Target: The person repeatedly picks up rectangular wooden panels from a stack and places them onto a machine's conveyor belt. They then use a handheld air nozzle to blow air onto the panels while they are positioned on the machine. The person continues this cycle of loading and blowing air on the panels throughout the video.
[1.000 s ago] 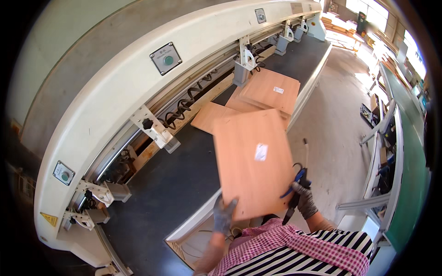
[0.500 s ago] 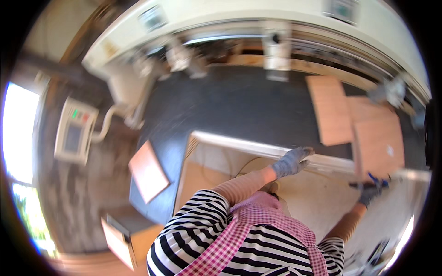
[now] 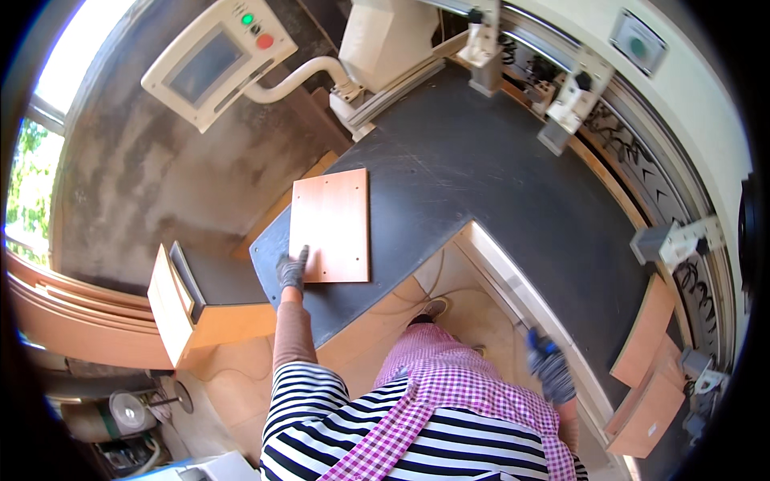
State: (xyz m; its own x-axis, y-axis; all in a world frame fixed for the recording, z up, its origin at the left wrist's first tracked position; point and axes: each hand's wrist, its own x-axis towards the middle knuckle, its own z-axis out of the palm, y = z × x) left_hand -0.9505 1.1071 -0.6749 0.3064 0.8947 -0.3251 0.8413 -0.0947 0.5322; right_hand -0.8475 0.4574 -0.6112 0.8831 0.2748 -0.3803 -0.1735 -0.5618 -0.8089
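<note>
A rectangular wooden panel (image 3: 330,224) with small holes near its edges lies on the left wing of the dark worktable (image 3: 449,160). At the panel's near left corner is my left hand (image 3: 292,269), in a grey glove. Its thumb rests on the top face and the fingers are at the left edge, partly hidden. My right hand (image 3: 550,367), also gloved, is low at the right, beside the table's pale inner edge. It is closed around a small blue and dark tool (image 3: 544,345), mostly covered by the fingers, so its kind does not show.
More wooden panels (image 3: 648,401) lie at the right end of the table. White clamp-like machine heads (image 3: 571,104) line its far side. A control panel (image 3: 216,60) on a curved arm stands at the upper left. Further boards (image 3: 172,309) lean at the left.
My view has swung left. My left hand has gone from the table's front edge to the wooden panel on the left. The right hand has come away from the panels at the right.
</note>
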